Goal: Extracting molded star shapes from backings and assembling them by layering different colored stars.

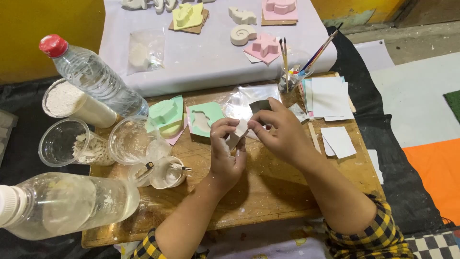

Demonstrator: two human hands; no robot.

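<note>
Both forearms enter from the bottom edge in yellow-and-black checked sleeves and converge over the middle of the scuffed wooden table [268,192]. The left hand [225,153] rises with its wrist bent back and palm turned towards the right; its fingers [221,128] are curled and pressed around a small white plaster piece [238,133], thumb on the near face. The right hand [280,132] comes in from the right with the back of the hand uppermost, fingers bent and pinching the upper right edge of the same piece (the exact contact of the fingertips is partly hidden by the knuckles). The piece is held clear of the table, between the two hands, just in front of a crumpled clear plastic bag [249,98].

Just left of the hands lies a mint-green square mould [205,118] with a pale cavity, beside a second green mould [166,113] with a leaf-like relief. Further left stand clear plastic cups [132,140], one cup of white powder [64,100] and two clear water bottles, the upright one [96,79] red-capped. White paper squares [330,98] and a holder of paintbrushes [294,72] lie to the right
</note>
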